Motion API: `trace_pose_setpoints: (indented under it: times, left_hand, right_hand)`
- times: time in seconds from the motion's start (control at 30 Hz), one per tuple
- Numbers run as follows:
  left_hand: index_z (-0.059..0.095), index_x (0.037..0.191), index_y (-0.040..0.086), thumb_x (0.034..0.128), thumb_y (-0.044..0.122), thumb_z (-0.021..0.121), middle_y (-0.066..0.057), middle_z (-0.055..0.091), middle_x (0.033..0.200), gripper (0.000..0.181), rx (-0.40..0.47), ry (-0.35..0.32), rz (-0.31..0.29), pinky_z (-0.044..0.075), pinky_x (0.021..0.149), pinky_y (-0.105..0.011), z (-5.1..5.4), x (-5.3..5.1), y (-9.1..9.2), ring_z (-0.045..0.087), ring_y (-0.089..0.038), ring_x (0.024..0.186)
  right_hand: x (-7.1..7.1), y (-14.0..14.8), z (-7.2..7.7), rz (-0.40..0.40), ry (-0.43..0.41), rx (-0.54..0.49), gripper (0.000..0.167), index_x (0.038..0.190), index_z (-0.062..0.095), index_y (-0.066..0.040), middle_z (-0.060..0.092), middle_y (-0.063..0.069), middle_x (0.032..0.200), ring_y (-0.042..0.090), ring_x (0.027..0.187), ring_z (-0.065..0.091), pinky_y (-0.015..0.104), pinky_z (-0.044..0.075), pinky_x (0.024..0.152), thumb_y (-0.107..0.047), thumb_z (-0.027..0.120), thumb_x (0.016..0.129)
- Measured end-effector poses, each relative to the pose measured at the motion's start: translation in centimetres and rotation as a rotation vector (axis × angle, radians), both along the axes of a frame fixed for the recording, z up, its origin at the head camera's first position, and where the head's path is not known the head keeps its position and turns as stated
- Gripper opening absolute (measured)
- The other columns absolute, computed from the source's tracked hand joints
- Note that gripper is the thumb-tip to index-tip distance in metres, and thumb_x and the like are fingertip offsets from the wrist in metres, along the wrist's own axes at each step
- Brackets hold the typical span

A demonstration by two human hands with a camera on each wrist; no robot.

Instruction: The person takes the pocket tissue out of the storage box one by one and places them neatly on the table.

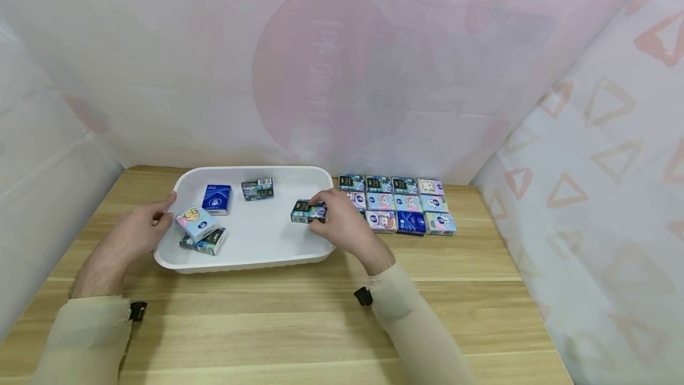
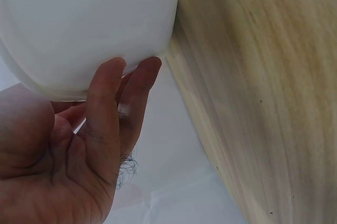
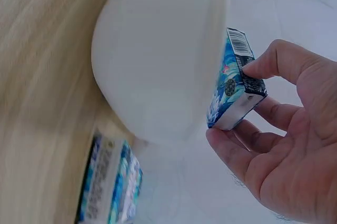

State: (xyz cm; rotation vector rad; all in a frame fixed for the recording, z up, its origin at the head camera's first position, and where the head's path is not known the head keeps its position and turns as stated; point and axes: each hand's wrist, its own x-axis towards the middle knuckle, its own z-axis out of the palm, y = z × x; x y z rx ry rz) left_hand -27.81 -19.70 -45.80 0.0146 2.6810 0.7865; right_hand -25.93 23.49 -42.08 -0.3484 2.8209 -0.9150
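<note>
My right hand [image 1: 343, 221] pinches a dark floral tissue pack [image 1: 303, 211] between thumb and fingers, above the right end of a white plastic tray [image 1: 256, 261]. The right wrist view shows this pack's barcode side, with the thumb on it, beside the tray wall. My left hand [image 1: 138, 232] grips the tray's left rim; its fingers touch the outer wall in the left wrist view. Inside the tray lie a blue tissue pack [image 1: 217, 199], a dark floral pack [image 1: 257, 190] near the back, and a light blue cartoon pack [image 1: 196, 222] resting partly over another dark floral pack [image 1: 212, 242].
Right of the tray, several tissue packs [image 1: 380, 202] lie in close rows on the wooden table [image 1: 299, 325]. Some of the nearest packs are hidden by my right hand. A printed pale sheet [image 1: 214, 88] rises behind the table and at both sides.
</note>
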Motion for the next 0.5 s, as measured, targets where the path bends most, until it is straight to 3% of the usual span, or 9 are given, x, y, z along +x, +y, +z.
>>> trace_pose_setpoints:
  times: [0.2,0.33,0.5]
  left_hand:
    - [0.017,0.184,0.003,0.1253,0.020,0.045,-0.053,0.038,0.171,0.067,0.004,0.001,0.000,0.055,0.097,-0.058,-0.1,0.0,0.0,0.057,-0.057,0.128]
    - [0.016,0.184,0.003,0.1250,0.019,0.046,-0.053,0.039,0.171,0.068,0.005,-0.001,0.001,0.056,0.096,-0.056,-0.1,0.0,0.0,0.057,-0.057,0.128]
    - [0.017,0.183,0.003,0.1257,0.020,0.046,-0.053,0.039,0.170,0.067,0.005,0.005,0.001,0.056,0.097,-0.057,-0.2,0.0,0.1,0.057,-0.057,0.128]
  right_hand:
    - [0.6,2.2,0.8,-0.011,0.001,-0.019,0.044,0.144,0.077,-0.008,0.069,0.018,0.160,0.027,0.105,0.066,0.045,0.064,0.095,-0.011,0.084,0.101]
    - [1.0,3.7,1.2,-0.017,0.004,-0.018,0.045,0.144,0.077,-0.008,0.066,0.018,0.165,0.029,0.114,0.066,0.046,0.062,0.099,-0.010,0.082,0.100]
    - [1.4,5.5,1.5,-0.022,0.011,-0.033,0.042,0.141,0.078,-0.010,0.069,0.015,0.160,0.029,0.111,0.065,0.046,0.059,0.096,-0.010,0.082,0.100]
